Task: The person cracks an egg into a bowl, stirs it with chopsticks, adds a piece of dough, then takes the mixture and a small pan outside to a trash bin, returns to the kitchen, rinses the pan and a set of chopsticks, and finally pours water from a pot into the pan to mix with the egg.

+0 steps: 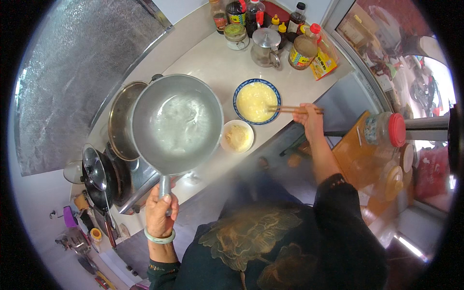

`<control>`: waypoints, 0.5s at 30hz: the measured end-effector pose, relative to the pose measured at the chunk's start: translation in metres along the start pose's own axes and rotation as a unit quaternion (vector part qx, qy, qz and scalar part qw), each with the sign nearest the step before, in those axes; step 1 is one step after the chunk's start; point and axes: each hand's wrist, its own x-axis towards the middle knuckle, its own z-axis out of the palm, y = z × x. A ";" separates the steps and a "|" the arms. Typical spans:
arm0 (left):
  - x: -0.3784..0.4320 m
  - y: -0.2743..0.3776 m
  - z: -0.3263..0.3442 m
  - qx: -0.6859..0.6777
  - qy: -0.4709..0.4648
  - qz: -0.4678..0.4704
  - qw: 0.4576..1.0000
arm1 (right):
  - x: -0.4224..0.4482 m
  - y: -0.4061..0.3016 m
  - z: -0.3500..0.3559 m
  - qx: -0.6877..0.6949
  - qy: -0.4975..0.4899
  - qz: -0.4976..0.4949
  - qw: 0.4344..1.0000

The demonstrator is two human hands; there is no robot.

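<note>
My left hand (161, 210), with a pale green bangle at its wrist, is closed around the handle of a grey metal ladle-shaped pan (177, 127). Clear liquid appears to lie in the pan, which is over the counter at the left. In my right hand (310, 117) is a pair of wooden chopsticks (290, 109). Their blurred tips are in yellow liquid, like beaten egg (255, 99), inside a blue-rimmed dish (235, 95). Between pan and dish, a small white bowl (251, 145) holds a pale yellow, grainy food (237, 138).
Sauce bottles (302, 50), a lidded glass pitcher (265, 47) and a seasoning jar (236, 36) stand at the counter's back. At left, a metal lid or pan (125, 121) and a dark wok (98, 181) are by the stove. Red-lidded jar (380, 128) at right.
</note>
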 end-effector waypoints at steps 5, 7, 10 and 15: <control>0.015 -0.024 0.011 0.023 -0.018 -0.030 0.999 | 0.008 0.006 0.031 0.036 -0.012 0.023 0.999; 0.021 -0.034 0.016 0.028 -0.019 -0.033 0.999 | 0.025 0.005 0.035 0.074 0.001 -0.025 0.997; 0.022 -0.047 0.017 0.041 -0.016 -0.036 0.998 | 0.013 -0.006 0.003 0.034 0.011 -0.010 0.999; 0.031 -0.063 0.015 0.062 0.002 -0.046 0.997 | -0.004 0.001 0.036 0.011 -0.020 0.056 0.998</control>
